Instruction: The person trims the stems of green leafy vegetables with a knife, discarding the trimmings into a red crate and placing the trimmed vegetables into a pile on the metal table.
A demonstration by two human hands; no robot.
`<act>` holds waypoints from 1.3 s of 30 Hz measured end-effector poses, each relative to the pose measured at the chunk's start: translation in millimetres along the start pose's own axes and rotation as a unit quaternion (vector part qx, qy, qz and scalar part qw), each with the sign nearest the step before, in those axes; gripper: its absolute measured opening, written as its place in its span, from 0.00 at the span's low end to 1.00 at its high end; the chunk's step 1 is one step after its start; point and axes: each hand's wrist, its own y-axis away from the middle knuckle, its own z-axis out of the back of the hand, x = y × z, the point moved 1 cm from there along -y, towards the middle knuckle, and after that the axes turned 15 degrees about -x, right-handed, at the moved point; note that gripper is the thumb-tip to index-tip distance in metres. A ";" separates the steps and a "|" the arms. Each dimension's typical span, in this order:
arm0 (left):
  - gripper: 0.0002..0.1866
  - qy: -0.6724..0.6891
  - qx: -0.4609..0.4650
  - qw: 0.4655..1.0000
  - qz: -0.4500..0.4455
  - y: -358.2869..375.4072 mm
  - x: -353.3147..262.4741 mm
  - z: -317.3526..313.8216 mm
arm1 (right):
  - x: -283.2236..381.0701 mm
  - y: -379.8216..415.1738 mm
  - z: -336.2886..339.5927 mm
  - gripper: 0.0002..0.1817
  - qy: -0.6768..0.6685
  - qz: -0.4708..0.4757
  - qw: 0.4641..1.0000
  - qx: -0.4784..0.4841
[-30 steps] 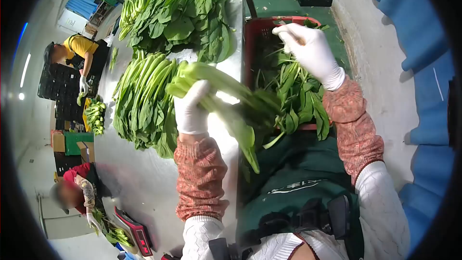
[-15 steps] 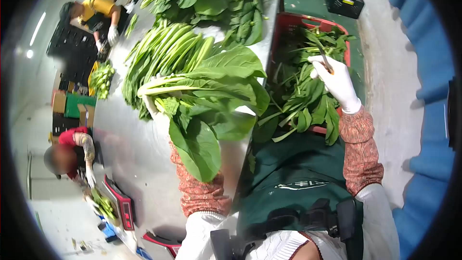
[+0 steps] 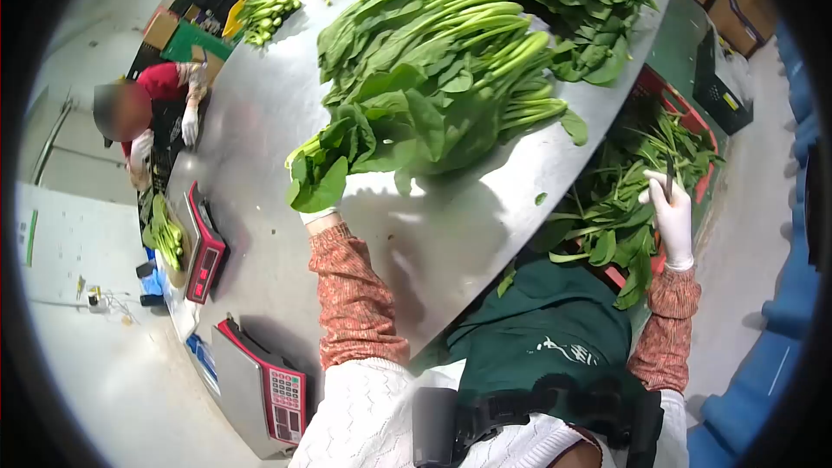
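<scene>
On the metal table [image 3: 347, 277], my left hand [image 3: 319, 215], in a white glove, reaches under the near left side of the leafy greens. Leaves cover its fingers, so its grip is hidden. The big pile of long-stemmed greens [image 3: 451, 52] lies just beyond it. My right hand [image 3: 672, 212], also gloved in white, is closed around a small dark knife [image 3: 669, 178]. It is above the red crate [image 3: 693, 117], which holds loose leaves and stems [image 3: 646, 165].
Two scales, one nearer [image 3: 260, 381] and one farther [image 3: 204, 247], stand on the left. A co-worker in red [image 3: 160, 82] is across the table. More greens [image 3: 589, 0] lie at the far right. A black crate [image 3: 724, 87] stands beyond the red one.
The view has turned left. The large leafy bunch my left hand held up is now down among the greens on the table. My right hand still has the knife above the crate.
</scene>
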 end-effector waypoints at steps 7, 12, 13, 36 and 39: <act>0.18 0.164 -0.214 0.958 0.097 -88.0 -64.6 106.1 | -17.0 10.3 -7.8 0.13 0.007 -0.012 1.000 0.022; 0.22 0.012 -0.198 0.978 -0.056 -191.2 -131.4 141.8 | -43.0 4.2 -9.0 0.14 0.026 -0.022 0.999 0.039; 0.28 -0.035 -0.215 0.975 -0.043 -178.5 -131.1 128.1 | -42.3 2.5 -9.9 0.14 0.030 -0.019 0.999 0.040; 0.36 -0.457 0.226 0.722 -0.468 3.7 -9.0 -282.5 | -9.9 -12.7 -60.8 0.12 -0.096 -0.093 0.986 0.105; 0.47 -0.522 0.229 0.685 -0.455 -69.7 24.8 -338.0 | 18.2 -30.6 -74.4 0.12 -0.155 -0.115 0.973 0.130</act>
